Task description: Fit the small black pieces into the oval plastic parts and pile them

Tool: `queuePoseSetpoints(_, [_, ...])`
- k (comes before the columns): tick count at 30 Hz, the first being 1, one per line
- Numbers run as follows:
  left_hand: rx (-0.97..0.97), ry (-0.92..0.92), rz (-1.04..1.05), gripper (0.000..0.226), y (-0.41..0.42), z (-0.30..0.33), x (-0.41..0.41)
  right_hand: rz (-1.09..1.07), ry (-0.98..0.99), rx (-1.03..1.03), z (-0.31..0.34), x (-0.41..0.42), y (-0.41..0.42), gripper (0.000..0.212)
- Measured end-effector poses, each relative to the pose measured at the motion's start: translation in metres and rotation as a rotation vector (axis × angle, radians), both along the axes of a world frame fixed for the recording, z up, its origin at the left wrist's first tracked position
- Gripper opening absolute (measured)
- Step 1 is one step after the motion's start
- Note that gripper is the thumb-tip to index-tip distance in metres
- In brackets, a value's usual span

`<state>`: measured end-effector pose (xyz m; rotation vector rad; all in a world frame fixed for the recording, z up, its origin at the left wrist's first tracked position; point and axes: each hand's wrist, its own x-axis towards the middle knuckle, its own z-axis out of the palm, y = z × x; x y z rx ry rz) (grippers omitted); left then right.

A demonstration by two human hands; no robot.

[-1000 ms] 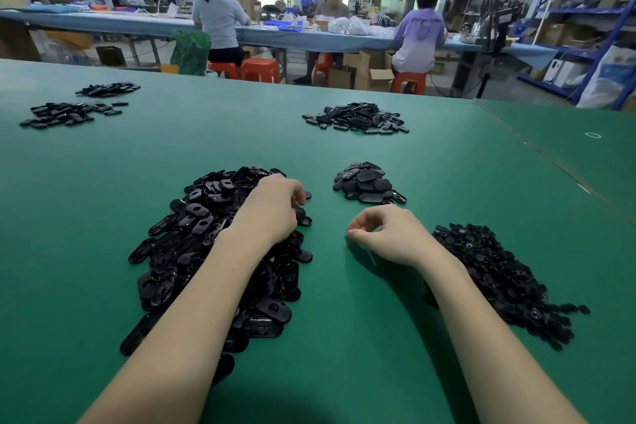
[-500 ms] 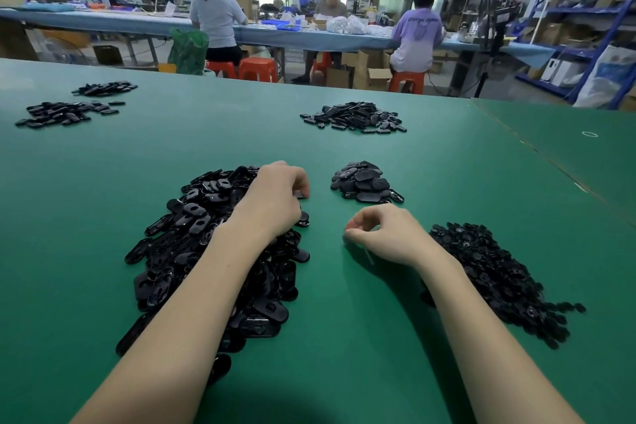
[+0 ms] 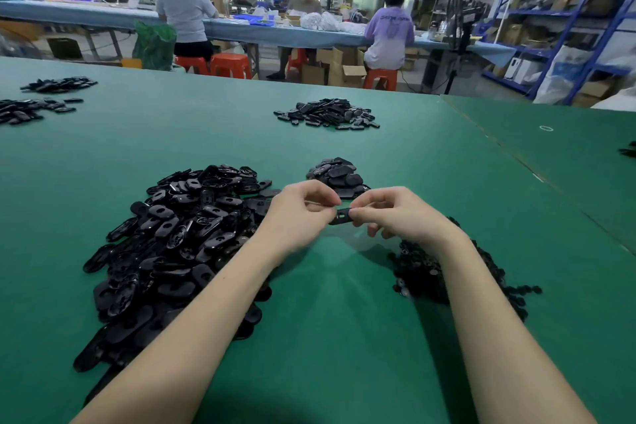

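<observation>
A big heap of black oval plastic parts lies on the green table to my left. A heap of small black pieces lies to my right, partly hidden by my right forearm. Between them, a little above the table, my left hand and my right hand meet and pinch one black oval part from either end. Whether a small piece sits between my right fingers is hidden. Just behind my hands sits a small pile of oval parts.
More heaps of black parts lie farther off: one at the middle back and two at the far left. A seam runs across the table on the right. Beyond the table's far edge, people sit on orange stools at another bench.
My left hand lifted off the big heap and moved right with an oval part. My right hand rose from the table to meet it, and both now hold the part.
</observation>
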<state>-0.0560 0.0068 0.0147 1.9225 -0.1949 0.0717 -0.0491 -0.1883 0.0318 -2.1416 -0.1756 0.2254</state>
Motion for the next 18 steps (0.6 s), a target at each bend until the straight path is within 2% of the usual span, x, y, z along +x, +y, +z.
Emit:
queuePoseSetpoints(5, [0.010,0.131,-0.045,0.008,-0.014,-0.012,-0.004,0.004,0.057,-0.084,0.010,-0.003,-0.012,0.004])
queuePoseSetpoints(8, [-0.013,0.180,-0.037,0.015,-0.017,-0.013,-0.008,-0.015,0.074,-0.328,0.017,-0.003,-0.020,0.003])
queuePoseSetpoints(12, [-0.056,0.214,-0.045,0.013,-0.019,-0.011,-0.011,-0.105,0.114,-0.655,0.024,-0.002,-0.026,0.008])
queuePoseSetpoints(16, [-0.110,0.248,-0.049,0.015,-0.021,-0.012,-0.012,-0.112,0.195,-0.756,0.020,-0.004,-0.018,0.027])
queuePoseSetpoints(18, [-0.127,0.261,-0.043,0.016,-0.021,-0.013,-0.012,-0.113,0.190,-0.767,0.016,-0.003,-0.015,0.028])
